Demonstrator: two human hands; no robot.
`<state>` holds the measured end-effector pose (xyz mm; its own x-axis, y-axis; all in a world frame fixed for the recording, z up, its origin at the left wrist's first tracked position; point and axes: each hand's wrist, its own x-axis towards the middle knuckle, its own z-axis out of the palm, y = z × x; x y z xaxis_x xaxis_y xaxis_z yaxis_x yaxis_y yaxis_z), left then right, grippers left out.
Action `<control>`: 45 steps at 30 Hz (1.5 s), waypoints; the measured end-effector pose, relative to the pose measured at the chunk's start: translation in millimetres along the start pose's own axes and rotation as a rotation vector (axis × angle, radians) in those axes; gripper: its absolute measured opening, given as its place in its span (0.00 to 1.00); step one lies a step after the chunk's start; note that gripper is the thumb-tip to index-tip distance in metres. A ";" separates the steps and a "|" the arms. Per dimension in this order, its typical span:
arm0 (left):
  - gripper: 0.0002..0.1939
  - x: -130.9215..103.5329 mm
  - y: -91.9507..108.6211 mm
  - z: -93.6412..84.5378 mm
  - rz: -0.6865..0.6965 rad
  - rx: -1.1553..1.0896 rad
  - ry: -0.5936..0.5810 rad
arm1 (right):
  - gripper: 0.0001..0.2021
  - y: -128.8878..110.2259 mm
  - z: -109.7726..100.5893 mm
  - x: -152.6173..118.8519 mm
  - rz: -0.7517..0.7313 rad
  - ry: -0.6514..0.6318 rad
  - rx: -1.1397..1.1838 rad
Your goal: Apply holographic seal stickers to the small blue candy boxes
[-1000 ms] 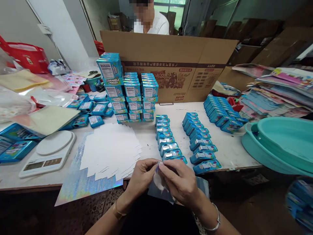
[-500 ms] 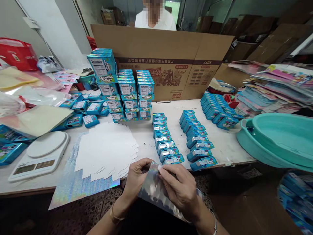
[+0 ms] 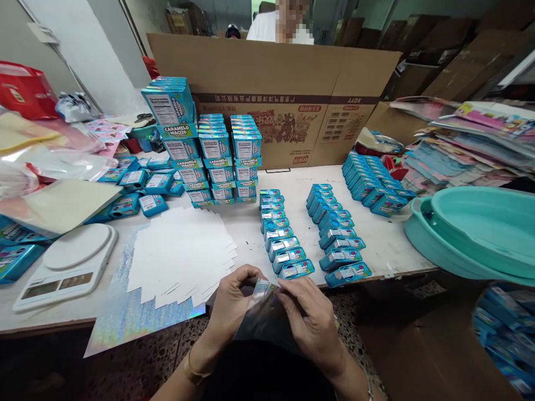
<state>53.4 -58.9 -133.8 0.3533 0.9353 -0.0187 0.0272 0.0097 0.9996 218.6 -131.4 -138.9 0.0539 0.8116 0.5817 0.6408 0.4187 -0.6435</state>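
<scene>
A shiny, thin sheet (image 3: 267,317), silvery at its top and dark below, is held low in front of me, past the table's front edge. My left hand (image 3: 232,303) pinches its upper left corner. The fingers of my right hand (image 3: 311,317) are closed on its upper right edge. Just beyond my hands, two rows of small blue boxes, a left row (image 3: 281,245) and a right row (image 3: 338,239), stand on the white table (image 3: 251,234). Fanned white sheets (image 3: 179,256) lie left of my hands, over a holographic sheet (image 3: 112,317).
Stacked blue boxes (image 3: 217,161) stand before a large carton (image 3: 292,72), with a person (image 3: 261,28) behind it. A white scale (image 3: 67,267) is at left. Teal basins (image 3: 480,234) and piled packaging (image 3: 472,150) occupy the right. More boxes (image 3: 505,334) lie low at right.
The sheet between my hands has tilted, and its lower part now looks dark. My right hand has shifted slightly. The person behind the carton has moved right.
</scene>
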 end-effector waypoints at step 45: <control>0.04 -6.9 28.1 11.4 0.456 0.584 0.015 | 0.19 -35.7 -9.0 4.5 -0.271 -0.011 -0.307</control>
<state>62.4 -69.1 -105.8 0.4353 0.8064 0.4002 0.3755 -0.5667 0.7334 202.8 -146.3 -108.8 -0.1558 0.6937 0.7032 0.8296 0.4783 -0.2880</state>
